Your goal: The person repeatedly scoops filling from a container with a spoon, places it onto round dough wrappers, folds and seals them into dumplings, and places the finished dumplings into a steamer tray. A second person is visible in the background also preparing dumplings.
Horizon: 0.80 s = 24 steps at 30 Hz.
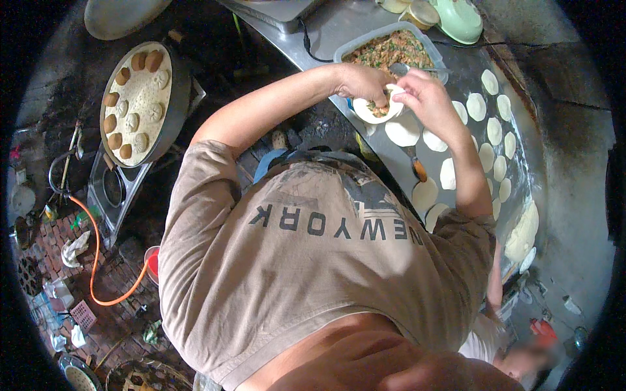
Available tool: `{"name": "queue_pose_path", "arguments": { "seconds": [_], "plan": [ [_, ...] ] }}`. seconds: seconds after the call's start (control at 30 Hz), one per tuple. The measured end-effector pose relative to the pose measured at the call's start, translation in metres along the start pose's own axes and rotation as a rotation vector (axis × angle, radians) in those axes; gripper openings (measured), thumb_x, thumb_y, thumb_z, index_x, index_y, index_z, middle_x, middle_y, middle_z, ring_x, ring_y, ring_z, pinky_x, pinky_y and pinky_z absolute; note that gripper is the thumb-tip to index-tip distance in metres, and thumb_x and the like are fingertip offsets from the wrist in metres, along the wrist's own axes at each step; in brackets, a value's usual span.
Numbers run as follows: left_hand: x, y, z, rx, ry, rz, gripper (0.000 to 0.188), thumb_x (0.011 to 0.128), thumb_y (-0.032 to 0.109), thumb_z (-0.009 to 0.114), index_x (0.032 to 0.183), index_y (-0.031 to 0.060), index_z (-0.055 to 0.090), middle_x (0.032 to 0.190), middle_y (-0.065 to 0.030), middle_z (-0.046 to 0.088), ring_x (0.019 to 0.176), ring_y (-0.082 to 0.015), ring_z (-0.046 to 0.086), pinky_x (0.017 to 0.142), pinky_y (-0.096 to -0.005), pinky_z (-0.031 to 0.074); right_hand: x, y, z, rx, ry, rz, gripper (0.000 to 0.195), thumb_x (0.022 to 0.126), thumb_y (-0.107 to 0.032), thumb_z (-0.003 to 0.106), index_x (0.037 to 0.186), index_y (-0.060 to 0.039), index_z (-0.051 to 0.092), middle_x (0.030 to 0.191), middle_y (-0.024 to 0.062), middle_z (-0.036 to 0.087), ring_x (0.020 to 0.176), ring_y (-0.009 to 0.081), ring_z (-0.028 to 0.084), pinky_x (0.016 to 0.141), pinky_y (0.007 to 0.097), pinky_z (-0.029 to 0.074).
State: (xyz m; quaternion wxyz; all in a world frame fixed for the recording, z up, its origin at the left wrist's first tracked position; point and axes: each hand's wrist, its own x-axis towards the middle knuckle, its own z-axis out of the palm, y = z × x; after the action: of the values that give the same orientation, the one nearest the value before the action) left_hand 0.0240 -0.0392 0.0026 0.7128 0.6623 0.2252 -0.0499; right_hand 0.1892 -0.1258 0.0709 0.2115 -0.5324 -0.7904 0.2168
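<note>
A round dough wrapper with chopped meat-and-greens filling on it is held between both my hands. My left hand cups its left side, the thumb pressing on the filling. My right hand pinches the wrapper's raised right edge. Just beyond is a clear plastic tub of the same filling, with a metal spoon in it. Flat dough rounds lie on the metal table below and right of my hands. Near them is a utensil's wooden handle.
At left, a large round pan holds pleated buns and brown pieces in pale batter. A metal burner stand and an orange hose are below. A dough mass lies at the table's right. Another person is at lower right.
</note>
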Motion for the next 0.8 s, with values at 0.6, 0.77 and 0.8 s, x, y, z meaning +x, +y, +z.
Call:
{"name": "queue_pose_path", "arguments": {
  "seconds": [0.6,0.77,0.8],
  "plan": [
    [-0.019,0.011,0.016,-0.412,0.239,0.052,0.024,0.089,0.005,0.046,0.110,-0.0022,0.054,0.088,-0.0077,0.062,0.077,-0.0135,0.062,0.068,-0.0265,0.054,-0.002,0.002,0.007,-0.182,0.099,-0.195,0.023,0.077,-0.015,0.068,0.090,-0.0021,0.055,0.084,0.0123,0.054,0.080,0.0291,0.057,0.071,0.0405,0.045],
    [-0.022,0.019,0.012,-0.253,0.182,0.023,0.022,0.088,0.007,0.049,0.106,-0.0022,0.056,0.087,-0.0071,0.062,0.075,-0.0125,0.061,0.067,-0.0261,0.052,0.006,-0.005,-0.009,-0.007,-0.026,0.053,0.023,0.076,-0.017,0.068,0.087,-0.0019,0.055,0.085,0.0127,0.055,0.081,0.0300,0.057,0.071,0.0394,0.045],
    [-0.020,0.019,0.012,-0.244,0.159,0.010,0.021,0.088,0.007,0.049,0.104,-0.0019,0.057,0.087,-0.0067,0.062,0.073,-0.0121,0.060,0.066,-0.0259,0.051,0.004,-0.001,-0.004,-0.074,-0.036,-0.042,0.025,0.075,-0.018,0.069,0.088,-0.0017,0.055,0.085,0.0129,0.055,0.081,0.0296,0.057,0.071,0.0391,0.045]
  ]
}}
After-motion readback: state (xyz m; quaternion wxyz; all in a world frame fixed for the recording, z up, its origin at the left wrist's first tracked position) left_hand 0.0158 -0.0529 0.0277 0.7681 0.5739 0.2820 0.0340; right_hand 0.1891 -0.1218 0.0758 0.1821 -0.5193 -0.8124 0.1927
